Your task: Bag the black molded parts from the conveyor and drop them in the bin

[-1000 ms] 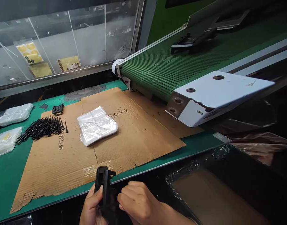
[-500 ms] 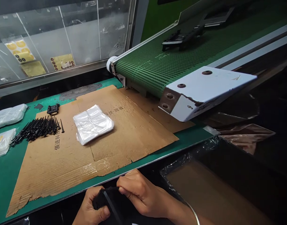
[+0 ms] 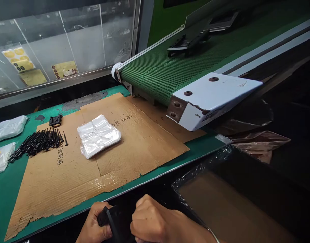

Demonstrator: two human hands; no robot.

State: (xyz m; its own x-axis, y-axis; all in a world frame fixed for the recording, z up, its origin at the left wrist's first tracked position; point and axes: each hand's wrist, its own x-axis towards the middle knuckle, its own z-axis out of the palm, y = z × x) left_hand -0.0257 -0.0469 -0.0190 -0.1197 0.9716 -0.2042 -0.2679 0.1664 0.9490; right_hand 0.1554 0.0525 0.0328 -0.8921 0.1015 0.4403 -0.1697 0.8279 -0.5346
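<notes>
At the bottom of the head view, below the table edge, my left hand [image 3: 94, 224] grips a black plastic part [image 3: 113, 219], thumb on the near face. The part is tilted, and its lower end runs out of view. My right hand [image 3: 151, 221] is curled closed just right of it, knuckles up. Its fingertips are hidden, so I cannot tell what they hold or whether they touch the part. Beyond my hands, a stack of clear plastic bags [image 3: 98, 136] lies on a flattened cardboard sheet [image 3: 142, 152].
Left on the green table [image 3: 3, 192] are a pile of thin black pins [image 3: 40, 143], a small black bracket [image 3: 55, 119] and more bags [image 3: 9, 128]. A green conveyor [image 3: 150, 74] carrying black parts [image 3: 185, 45] slopes down from the right. A plastic-lined box [image 3: 215, 199] stands lower right.
My right hand has gone from pinching the part's top edge to a closed fist lower at its right side. The part has turned in my left hand. The view has shifted slightly.
</notes>
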